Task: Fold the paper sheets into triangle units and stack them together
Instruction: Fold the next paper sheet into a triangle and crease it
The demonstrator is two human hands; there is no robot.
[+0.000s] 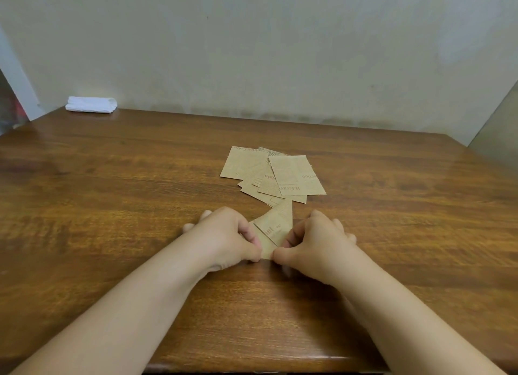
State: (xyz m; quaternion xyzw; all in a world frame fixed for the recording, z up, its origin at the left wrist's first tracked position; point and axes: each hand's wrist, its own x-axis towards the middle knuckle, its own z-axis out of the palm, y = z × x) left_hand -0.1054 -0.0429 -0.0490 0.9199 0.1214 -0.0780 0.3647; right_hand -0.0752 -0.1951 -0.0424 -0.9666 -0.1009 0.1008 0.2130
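White folded cloth sits far beyond and well left of the left hand, at the back edge of the wooden table against the wall. Left hand is on the table, fingers curled, thumb and forefinger pinching the left edge of a partly folded kraft paper sheet; its other fingertips poke out on the far side, touching the tabletop. The sheet is between the two hands, already creased into a rough triangle, point aimed away from the person, some printed letters visible on its face, lower corner held right where both thumbs nearly meet. Just beyond the hands, nearly touching the triangle's tip, lies a loose pile of flat kraft paper sheets, overlapping and fanned, printed text on several, top one lying to the right side of the pile. Right hand mirrors the left: fingers curled, thumb and forefinger pinching the right edge and bottom corner of the triangle, knuckles up, outer fingers resting on the table. Both forearms bare, running in from the near table edge. Finished stacked units: can't tell, none made out.
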